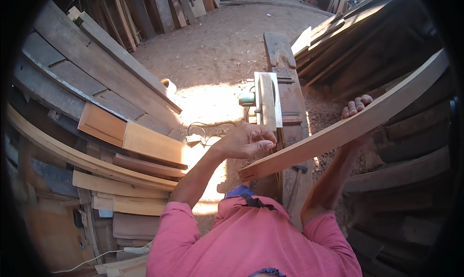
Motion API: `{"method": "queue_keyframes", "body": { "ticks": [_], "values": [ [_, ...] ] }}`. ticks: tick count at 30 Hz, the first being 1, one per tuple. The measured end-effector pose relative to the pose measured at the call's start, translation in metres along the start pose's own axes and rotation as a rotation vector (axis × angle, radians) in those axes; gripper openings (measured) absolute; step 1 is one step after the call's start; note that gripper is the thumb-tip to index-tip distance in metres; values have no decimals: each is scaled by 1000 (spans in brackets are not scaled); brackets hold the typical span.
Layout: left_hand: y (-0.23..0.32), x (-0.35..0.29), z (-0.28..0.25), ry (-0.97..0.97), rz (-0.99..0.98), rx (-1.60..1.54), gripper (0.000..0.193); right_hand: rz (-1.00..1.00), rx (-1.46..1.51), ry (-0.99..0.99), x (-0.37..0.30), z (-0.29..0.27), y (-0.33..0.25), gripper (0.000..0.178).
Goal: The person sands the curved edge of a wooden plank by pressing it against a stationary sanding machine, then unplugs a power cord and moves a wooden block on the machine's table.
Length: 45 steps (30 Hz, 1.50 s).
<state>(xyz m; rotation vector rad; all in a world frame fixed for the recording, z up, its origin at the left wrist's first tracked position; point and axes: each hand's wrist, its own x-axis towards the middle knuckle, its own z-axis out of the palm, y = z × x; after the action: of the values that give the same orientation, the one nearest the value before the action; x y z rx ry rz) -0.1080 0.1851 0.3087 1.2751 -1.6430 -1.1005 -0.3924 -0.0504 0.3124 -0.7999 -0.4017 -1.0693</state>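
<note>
Plank of pale timber slants across the right side of a woodworking yard, its near end close to the worker's middle and its other end rising to the far right. The right hand holds it, with fingers bent over the far edge and the rest of the palm hidden behind the wood. The left hand is poised just beyond the plank's near left end, fingers curled and thumb drawn in narrowly; whether it touches or pinches anything, one cannot tell. Beyond the hands, a teal power tool sits beside a wooden bar and a white plate at a long, worn bench. A hammer-like tool lies on the bench's near part, below the plank. Dark cable loops across sunlit ground to the left, near a small white box. Stacked boards crowd the left side, while more planks lean at the far left beyond a dirt floor. The worker wears a pink shirt.
</note>
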Motion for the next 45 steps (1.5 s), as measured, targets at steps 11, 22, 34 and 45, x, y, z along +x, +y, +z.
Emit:
{"method": "queue_keyframes", "body": {
  "ticks": [11, 22, 34, 45],
  "values": [
    [118, 118, -18, 54, 501, -365, 112, 269, -642, -46, 20, 51, 59, 82],
    [107, 170, -4, 510, 538, -249, 117, 554, -1429, -26, -14, 27, 47, 107],
    [75, 225, -11, 569, 680, 83, 126, 634, -1548, 138, -17, -27, 100, 61],
    [49, 245, -26, 576, 584, 95, 127, 515, -1471, 119, -16, -52, 129, 56]
  ]
}}
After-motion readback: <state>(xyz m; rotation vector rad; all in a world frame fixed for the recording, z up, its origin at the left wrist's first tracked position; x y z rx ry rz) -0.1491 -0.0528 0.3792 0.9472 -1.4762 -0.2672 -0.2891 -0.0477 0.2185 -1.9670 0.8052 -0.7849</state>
